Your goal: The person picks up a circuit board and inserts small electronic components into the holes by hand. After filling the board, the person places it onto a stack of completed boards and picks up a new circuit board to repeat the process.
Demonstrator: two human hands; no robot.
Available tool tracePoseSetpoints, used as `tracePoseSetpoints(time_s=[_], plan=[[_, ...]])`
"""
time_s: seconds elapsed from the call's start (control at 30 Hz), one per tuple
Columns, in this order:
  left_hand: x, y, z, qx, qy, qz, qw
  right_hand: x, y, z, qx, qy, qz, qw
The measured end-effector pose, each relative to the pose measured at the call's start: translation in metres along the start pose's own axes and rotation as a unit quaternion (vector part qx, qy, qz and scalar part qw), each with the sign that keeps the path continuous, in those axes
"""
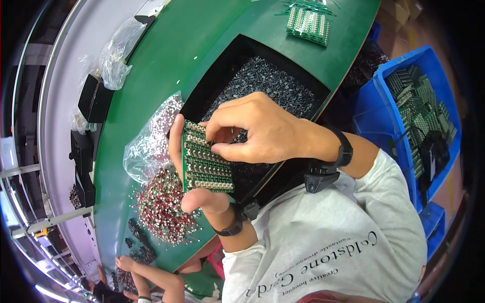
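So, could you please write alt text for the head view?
A person's left hand holds a green circuit-board panel, the right hand at its component rows, near a black tray of small dark parts. A clear plastic bag and red-wired parts lie on the green table; at right, a blue bin of boards.

My clearest path: 11 o'clock from the circuit board [204, 169], over green tabletop [159, 68].
In my way: plastic bag [150, 146] at 9, wire heap [164, 209] at 7 to 8, walled black tray [226, 65] at 1.
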State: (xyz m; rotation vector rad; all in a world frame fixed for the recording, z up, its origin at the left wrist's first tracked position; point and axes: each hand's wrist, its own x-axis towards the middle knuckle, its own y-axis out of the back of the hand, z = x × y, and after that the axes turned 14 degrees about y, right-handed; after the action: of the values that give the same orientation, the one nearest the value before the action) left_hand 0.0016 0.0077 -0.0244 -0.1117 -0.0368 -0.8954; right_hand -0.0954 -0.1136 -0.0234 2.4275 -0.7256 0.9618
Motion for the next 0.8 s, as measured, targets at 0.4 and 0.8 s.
tracePoseSetpoints(time_s=[0.4,0.8], plan=[[-0.001,0.0,0.001,0.003,-0.004,0.009,1.0,-0.002,0.01,-0.002,0.011,-0.04,0.029,0.999],[-0.002,-0.002,-0.002,-0.002,-0.039,-0.008,0.999,-0.004,0.0,0.002,-0.006,-0.004,-0.024,1.0]])
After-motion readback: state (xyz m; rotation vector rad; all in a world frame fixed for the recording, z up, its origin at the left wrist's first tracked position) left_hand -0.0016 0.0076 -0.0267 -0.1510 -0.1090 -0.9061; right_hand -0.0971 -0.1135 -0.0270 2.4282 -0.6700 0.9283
